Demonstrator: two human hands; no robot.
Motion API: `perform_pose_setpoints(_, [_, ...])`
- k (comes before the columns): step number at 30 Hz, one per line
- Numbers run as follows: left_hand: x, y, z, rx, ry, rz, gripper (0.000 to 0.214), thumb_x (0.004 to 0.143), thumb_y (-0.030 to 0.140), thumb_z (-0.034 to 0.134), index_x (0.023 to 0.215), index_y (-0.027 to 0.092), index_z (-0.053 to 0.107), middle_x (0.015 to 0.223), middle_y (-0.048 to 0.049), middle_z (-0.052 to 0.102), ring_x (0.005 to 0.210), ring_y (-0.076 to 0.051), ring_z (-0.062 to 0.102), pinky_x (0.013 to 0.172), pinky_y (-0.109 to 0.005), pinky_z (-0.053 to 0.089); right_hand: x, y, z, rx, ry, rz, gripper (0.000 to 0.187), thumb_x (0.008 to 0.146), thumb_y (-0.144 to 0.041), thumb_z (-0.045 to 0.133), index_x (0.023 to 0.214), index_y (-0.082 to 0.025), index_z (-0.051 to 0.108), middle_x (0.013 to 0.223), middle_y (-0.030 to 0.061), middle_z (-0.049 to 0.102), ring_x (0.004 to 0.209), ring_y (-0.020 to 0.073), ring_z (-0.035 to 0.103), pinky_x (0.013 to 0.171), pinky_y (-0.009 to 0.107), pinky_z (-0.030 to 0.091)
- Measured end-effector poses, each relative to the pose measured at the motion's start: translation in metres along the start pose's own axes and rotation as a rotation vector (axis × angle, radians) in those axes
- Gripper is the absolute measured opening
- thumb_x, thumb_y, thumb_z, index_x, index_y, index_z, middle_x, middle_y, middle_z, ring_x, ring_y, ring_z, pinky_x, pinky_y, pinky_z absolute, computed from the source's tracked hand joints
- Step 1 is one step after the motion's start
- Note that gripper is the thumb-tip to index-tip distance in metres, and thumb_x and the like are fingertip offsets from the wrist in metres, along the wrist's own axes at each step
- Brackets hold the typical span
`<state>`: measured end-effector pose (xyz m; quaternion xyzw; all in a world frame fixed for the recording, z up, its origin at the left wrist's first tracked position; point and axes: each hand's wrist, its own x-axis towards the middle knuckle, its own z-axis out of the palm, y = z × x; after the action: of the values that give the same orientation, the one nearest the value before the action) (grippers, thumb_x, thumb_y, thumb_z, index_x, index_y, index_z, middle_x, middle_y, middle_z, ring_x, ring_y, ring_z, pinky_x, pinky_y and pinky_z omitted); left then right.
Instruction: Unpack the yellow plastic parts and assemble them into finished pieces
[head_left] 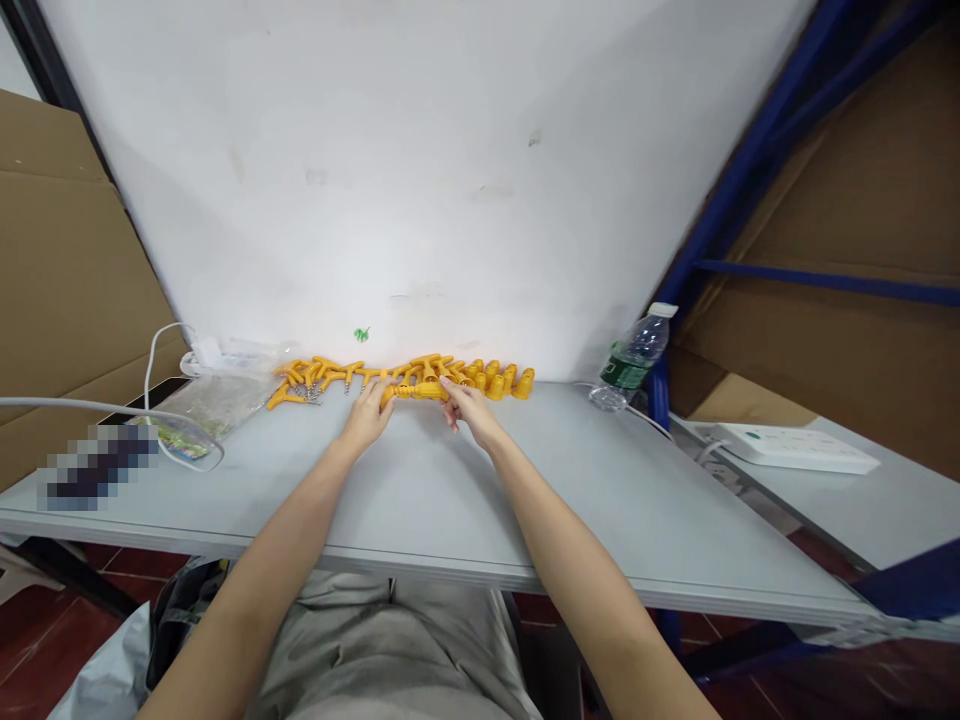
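My left hand and my right hand meet over the table near the white wall. Between them lies a yellow plastic corkscrew, level, with the fingers of each hand closed on one end. Its metal part cannot be seen. Left of my left hand are several loose T-shaped yellow corkscrew handles, some showing metal spirals. More yellow pieces are heaped just behind my hands. Several yellow cup-shaped sleeves stand upright beyond my right hand, close to the wall.
A clear plastic bag and a white cable lie at the left beside a cardboard box. A water bottle leans at the right. Past the blue frame is a white power strip.
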<state>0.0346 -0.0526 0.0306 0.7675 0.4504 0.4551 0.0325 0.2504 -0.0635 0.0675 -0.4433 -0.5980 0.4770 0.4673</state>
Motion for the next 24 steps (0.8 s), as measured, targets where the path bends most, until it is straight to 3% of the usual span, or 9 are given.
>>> perform_pose_setpoints(6, [0.002,-0.006,0.001,-0.061,-0.043,-0.023,0.027,0.093,0.025,0.052,0.119,0.023,0.057,0.115,-0.008,0.062,0.098,-0.02,0.063,0.086,-0.035,0.054,0.003,0.001,-0.004,-0.055,-0.03,0.038,0.056,0.081,-0.073,0.055,0.08,-0.018,0.061,0.063,0.0045,0.066,0.043,0.0126,0.055,0.047,0.027,0.046])
perform_pose_setpoints(12, [0.003,-0.007,0.0,-0.083,-0.043,-0.074,0.021,0.092,0.026,0.054,0.113,0.022,0.057,0.114,-0.008,0.061,0.1,-0.02,0.064,0.085,-0.035,0.053,0.008,0.012,-0.011,-0.092,-0.052,-0.12,0.058,0.074,-0.057,0.073,0.118,-0.022,0.06,0.095,0.0051,0.071,0.064,0.0151,0.067,0.067,0.032,0.055])
perform_pose_setpoints(24, [0.004,-0.001,0.0,-0.093,0.065,-0.1,0.013,0.091,0.03,0.059,0.099,0.02,0.061,0.102,-0.0067,0.065,0.096,-0.02,0.064,0.083,-0.032,0.052,0.013,0.022,-0.013,-0.085,-0.067,-0.207,0.058,0.071,-0.06,0.075,0.109,-0.018,0.063,0.087,0.0057,0.07,0.067,0.0181,0.068,0.079,0.039,0.057])
